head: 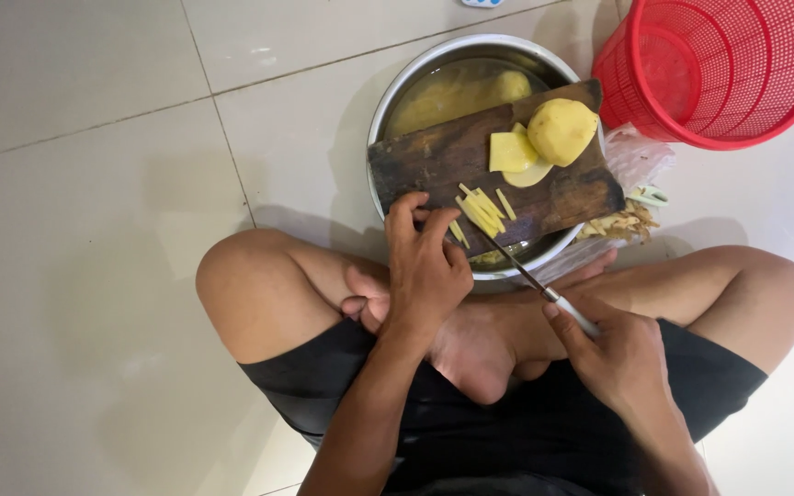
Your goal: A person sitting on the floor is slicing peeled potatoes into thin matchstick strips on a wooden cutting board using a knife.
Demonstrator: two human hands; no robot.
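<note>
A dark wooden cutting board lies across a metal bowl of water holding peeled potato pieces. On the board sit a peeled half potato, flat potato slices and thin potato strips. My left hand rests its fingertips on the board's near edge beside the strips. My right hand grips the white handle of a knife, whose blade points up toward the strips.
A red mesh plastic basket stands at the upper right. Potato peels and a plastic bag lie right of the bowl. I sit cross-legged on pale floor tiles, knees at both sides of the bowl.
</note>
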